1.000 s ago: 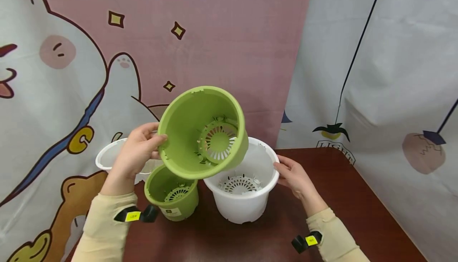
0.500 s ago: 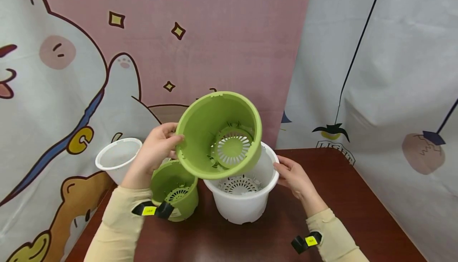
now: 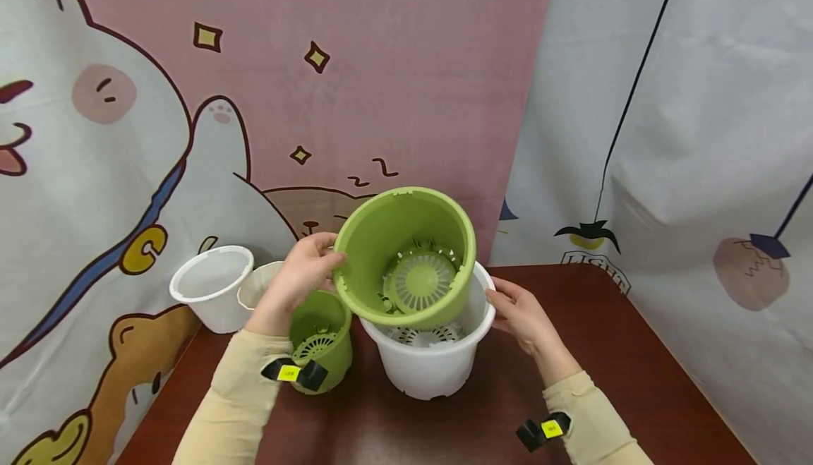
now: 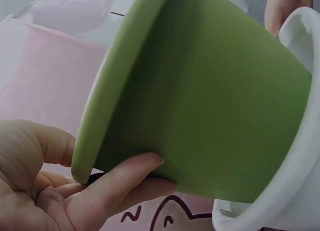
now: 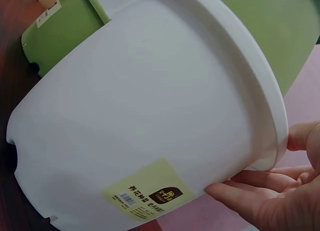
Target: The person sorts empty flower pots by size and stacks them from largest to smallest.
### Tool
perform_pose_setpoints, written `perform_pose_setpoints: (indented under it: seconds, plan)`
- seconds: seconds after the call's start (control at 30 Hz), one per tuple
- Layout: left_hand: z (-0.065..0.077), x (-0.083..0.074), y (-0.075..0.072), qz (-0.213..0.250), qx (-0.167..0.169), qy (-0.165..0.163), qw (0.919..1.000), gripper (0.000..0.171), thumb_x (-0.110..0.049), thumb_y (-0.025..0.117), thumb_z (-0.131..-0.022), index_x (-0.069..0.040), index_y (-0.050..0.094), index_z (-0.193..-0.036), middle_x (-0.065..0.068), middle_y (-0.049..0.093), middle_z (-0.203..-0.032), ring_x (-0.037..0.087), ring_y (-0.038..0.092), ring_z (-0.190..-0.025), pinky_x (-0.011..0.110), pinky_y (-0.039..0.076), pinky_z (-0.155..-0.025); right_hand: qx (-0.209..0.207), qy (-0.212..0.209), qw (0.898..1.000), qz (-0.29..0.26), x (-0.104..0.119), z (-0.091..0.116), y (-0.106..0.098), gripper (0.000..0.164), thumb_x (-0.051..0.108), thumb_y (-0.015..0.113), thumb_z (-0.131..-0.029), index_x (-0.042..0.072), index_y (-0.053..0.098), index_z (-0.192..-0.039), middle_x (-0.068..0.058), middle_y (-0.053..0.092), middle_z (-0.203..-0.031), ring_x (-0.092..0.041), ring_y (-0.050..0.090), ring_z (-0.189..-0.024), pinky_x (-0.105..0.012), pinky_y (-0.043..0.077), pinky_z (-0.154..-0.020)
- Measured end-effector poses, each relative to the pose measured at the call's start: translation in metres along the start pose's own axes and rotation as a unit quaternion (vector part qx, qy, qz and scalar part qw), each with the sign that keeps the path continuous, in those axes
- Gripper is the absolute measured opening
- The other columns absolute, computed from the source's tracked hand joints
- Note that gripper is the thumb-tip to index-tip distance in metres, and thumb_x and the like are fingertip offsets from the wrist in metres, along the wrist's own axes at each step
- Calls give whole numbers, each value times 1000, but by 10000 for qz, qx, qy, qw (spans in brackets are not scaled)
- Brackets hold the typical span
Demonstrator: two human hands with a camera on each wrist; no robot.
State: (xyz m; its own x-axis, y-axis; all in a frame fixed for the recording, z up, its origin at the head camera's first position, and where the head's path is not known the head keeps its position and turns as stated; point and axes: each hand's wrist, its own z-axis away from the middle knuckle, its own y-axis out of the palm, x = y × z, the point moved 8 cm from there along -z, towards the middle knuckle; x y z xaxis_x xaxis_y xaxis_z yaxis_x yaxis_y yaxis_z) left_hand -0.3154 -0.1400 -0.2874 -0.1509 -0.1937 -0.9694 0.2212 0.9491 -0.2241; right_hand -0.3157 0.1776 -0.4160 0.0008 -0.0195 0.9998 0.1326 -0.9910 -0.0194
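Observation:
A large green flowerpot [image 3: 413, 221] with a slotted base tilts toward the camera, and my left hand [image 3: 303, 274] pinches the left side of its rim. Its lower end dips into the mouth of a white flowerpot [image 3: 422, 366] standing on the table. The left wrist view shows that hand [image 4: 95, 186] with the thumb on one side of the rim and the fingers against the outer wall. My right hand [image 3: 524, 313] grips the white pot's rim on the right. In the right wrist view, a label [image 5: 150, 191] shows on the white pot's side.
A smaller green flowerpot [image 3: 327, 352] stands left of the white one, partly behind my left wrist. Farther left are another white pot [image 3: 216, 288] and a cream pot [image 3: 254, 287]. The dark brown table [image 3: 610, 366] meets a printed cloth backdrop [image 3: 406, 63].
My left hand has carried the large green pot right and down, from above the smaller green pot into the white pot's mouth. My right hand has stayed on the white rim.

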Motion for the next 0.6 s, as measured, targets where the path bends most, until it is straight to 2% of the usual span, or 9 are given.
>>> perform_pose_setpoints:
  seconds: [0.27,0.47,0.6]
  plan:
    - [-7,14,7,-160,-74,-191,9997,39,6,49,-90,19,48,-128,36,63,-100,21,69,-61,35,60,-56,-46,35,10000,-9,0,1,0,47,12,48,-105,-10,37,-145,-33,50,-134,-30,66,-103,-37,58,-80]
    - [-12,22,12,-272,-79,-314,9991,39,6,48,-91,18,49,-127,36,62,-105,35,71,-71,37,60,-59,-33,-19,10000,28,2,1,2,49,13,49,-104,-12,36,-145,-32,52,-132,-25,67,-99,-36,58,-79]
    - [-17,29,16,-305,-71,-419,9986,39,5,48,-91,17,50,-128,35,62,-106,39,71,-75,38,60,-60,-28,3,10000,7,2,2,2,49,13,49,-104,-11,35,-146,-31,52,-133,-23,66,-98,-36,58,-80]
